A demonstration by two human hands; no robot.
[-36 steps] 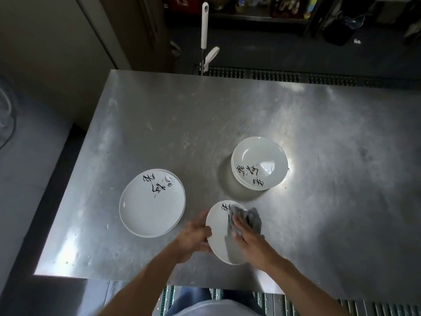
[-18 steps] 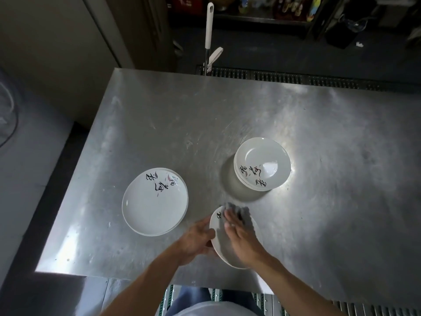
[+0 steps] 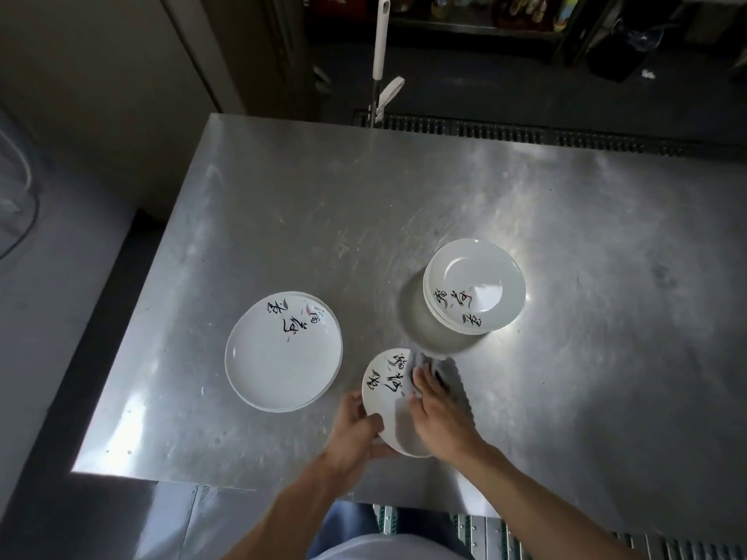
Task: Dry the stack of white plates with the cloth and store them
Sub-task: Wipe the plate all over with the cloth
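Note:
A white plate point(image 3: 386, 392) with black brush lettering is held tilted above the near edge of the steel table point(image 3: 404, 204). My left hand point(image 3: 355, 430) grips its near-left rim, thumb on top. My right hand point(image 3: 438, 414) presses a grey cloth point(image 3: 444, 371) flat against the plate's face, fingers straight. A low stack of flat white plates point(image 3: 283, 353) lies to the left. A taller stack of deeper white plates point(image 3: 475, 291) stands behind to the right.
A white mop handle point(image 3: 380, 38) leans behind the table's far edge, above a floor drain grate point(image 3: 525, 133). Dark shelves with bottles run along the back. A grey counter point(image 3: 48, 317) lies to the left, below the table's edge.
The plate has turned in my left hand, so more of its lettering shows. My right hand and the cloth slid toward the plate's right side.

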